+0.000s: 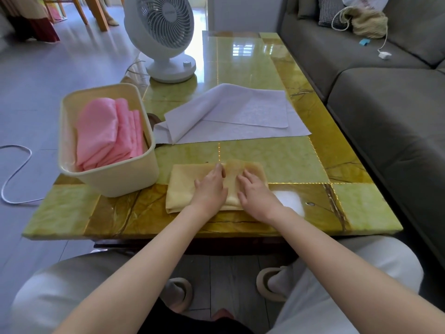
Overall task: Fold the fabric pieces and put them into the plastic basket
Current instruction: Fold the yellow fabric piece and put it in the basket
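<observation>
At the far left of the frame one white cable [15, 173] loops over the floor. On the counter's [291, 157] left edge stands one cream rectangular plastic basket [115, 183], and inside it lies a stack of folded pink fabric pieces [101, 135], leaning layer on layer; their exact number cannot be told. Above it, at upper centre, stands one white round table fan [160, 38].

In the middle of the glossy green-and-yellow stone counter two pale white fabric pieces [231, 112] lie spread, the smaller on top of the larger, with a left corner turned over.

At lower centre, just right of the basket and near the front edge of the counter, lies one folded yellow fabric piece [181, 186]. Its long axis runs left to right across the frame, parallel to that front edge, and its right half is thicker with a raised fold.

Both forearms reach forward from the bottom of the frame. The left hand [212, 190] lies palm down on the yellow fabric, its fingers [218, 173] straight and together, pointing away. The right hand [258, 194] rests palm down beside it, its fingers [246, 180] slightly apart and pressing the cloth.

On the right runs one grey sofa [385, 109], with one woven straw bag [366, 22] on it.
</observation>
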A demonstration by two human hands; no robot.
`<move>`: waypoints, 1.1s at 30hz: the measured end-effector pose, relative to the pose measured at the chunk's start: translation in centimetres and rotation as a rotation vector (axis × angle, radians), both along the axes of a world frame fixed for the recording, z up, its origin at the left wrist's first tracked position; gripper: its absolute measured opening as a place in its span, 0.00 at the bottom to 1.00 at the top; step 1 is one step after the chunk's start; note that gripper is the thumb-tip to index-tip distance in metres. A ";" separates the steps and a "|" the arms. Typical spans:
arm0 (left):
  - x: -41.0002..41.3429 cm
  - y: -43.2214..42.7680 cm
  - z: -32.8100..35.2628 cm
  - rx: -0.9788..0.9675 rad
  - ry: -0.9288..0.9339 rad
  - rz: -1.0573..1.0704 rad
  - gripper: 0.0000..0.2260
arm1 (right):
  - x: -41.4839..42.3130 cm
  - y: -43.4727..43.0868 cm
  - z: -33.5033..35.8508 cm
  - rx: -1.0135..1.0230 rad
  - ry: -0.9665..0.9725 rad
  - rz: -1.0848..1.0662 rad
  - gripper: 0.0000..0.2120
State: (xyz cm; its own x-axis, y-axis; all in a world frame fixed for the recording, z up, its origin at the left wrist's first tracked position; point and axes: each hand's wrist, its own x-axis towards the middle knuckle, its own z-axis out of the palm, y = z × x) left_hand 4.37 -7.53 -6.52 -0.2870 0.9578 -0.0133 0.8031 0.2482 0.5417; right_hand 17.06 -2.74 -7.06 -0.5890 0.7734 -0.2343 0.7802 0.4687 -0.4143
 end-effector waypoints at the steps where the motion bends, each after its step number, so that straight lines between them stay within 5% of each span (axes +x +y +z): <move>1: 0.1 -0.2 0.0 0.009 0.002 -0.022 0.10 | 0.1 0.3 0.0 0.002 -0.004 -0.001 0.26; 6: 0.1 -0.5 0.0 0.021 0.023 -0.065 0.10 | -0.6 -0.1 0.6 0.071 0.019 0.072 0.29; 12: -2.7 -1.6 0.4 0.157 -0.038 0.140 0.10 | -2.2 -3.7 1.2 0.173 0.150 0.221 0.25; 20: -3.8 -4.0 -1.0 -0.084 0.203 0.029 0.15 | -1.3 -4.2 0.7 0.222 -0.021 0.198 0.27; 33: -3.3 -3.6 -0.5 -0.179 0.243 0.026 0.18 | -0.2 -5.2 0.8 0.289 0.007 0.275 0.29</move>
State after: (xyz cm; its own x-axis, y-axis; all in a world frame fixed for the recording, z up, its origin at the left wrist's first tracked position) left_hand 1.11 -11.16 -7.06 -0.3267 0.9388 -0.1093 0.8960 0.3444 0.2804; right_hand 16.85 -7.94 -6.23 -0.7844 0.6197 -0.0252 0.6066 0.7581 -0.2396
